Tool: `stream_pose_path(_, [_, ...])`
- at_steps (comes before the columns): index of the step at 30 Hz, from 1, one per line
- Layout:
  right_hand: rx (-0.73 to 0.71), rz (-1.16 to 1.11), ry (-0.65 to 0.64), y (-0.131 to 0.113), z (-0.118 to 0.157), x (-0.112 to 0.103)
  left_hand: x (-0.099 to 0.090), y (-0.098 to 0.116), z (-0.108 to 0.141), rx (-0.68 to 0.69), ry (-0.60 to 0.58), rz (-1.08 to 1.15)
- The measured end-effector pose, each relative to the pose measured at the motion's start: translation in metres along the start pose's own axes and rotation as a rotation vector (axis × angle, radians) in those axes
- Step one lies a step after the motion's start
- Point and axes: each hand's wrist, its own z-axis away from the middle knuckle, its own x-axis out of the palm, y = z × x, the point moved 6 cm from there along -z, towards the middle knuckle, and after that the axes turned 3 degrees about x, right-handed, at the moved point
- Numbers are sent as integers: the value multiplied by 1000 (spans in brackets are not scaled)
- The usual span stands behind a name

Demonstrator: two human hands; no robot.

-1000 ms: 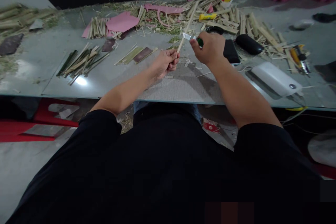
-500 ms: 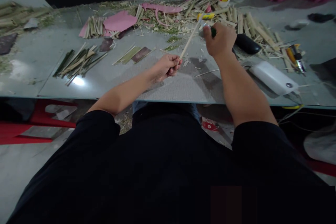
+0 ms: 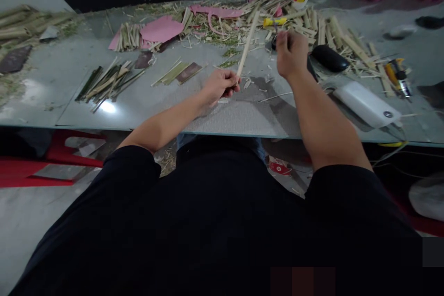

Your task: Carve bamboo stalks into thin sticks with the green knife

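Note:
My left hand (image 3: pixel 224 85) is closed round the lower end of a thin pale bamboo strip (image 3: pixel 248 46). The strip slants up and away, its far end over the shavings at the back. To the right of the strip, my right hand (image 3: pixel 293 53) is raised with thumb and fingers pressed together. A small dark piece and a thin greyish part show at its fingertips, too blurred to name. Just beyond those fingers lies a yellow tube-like object (image 3: pixel 274 22). Left of my left hand are a brown flat piece (image 3: pixel 189 73) and several green-and-pale strips (image 3: pixel 168 74).
A pile of bamboo strips (image 3: pixel 107 78) lies on the glass-topped table (image 3: pixel 166 113). Pink paper (image 3: pixel 162 29) and shavings line the back. Around my right forearm are a black mouse-shaped object (image 3: pixel 330 58), a white box with a cable (image 3: pixel 367 104) and a yellow-black tool (image 3: pixel 398 77).
My right hand has drawn slightly back from the strip, turning so its fingers point more upward. The strip stands a little steeper in my left hand. The view has shifted slightly.

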Motion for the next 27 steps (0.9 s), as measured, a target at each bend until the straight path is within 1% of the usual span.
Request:
stream_pose_path(2, [-63, -16, -103, -20, 14, 13, 0, 4, 2, 17, 28, -21])
stream_pose_path(4, [-122, 20, -278, -41, 30, 28, 0, 9, 4, 33, 50, -32])
stream_pose_path(7, [-147, 47, -402, -65, 48, 38, -1, 13, 5, 50, 77, -31])
stream_pose_path(10, [-130, 81, -475, -78, 58, 42, -5, 13, 2, 65, 86, -8])
stream_pose_path(13, [-98, 75, -495, -87, 62, 39, -7, 11, -2, 97, 55, 29])
stream_pose_path(17, [-61, 58, -488, -96, 64, 28, -12, 6, -6, 119, 38, 14])
stream_pose_path(21, [-27, 16, -506, -96, 64, 25, -14, 1, -10, 133, 33, 2])
stream_pose_path(23, [-70, 24, -510, -91, 63, 29, -14, 0, -11, 131, 42, 2])
stream_pose_path(27, [-266, 191, -473, -83, 61, 36, -10, 4, -8, 144, 56, -11])
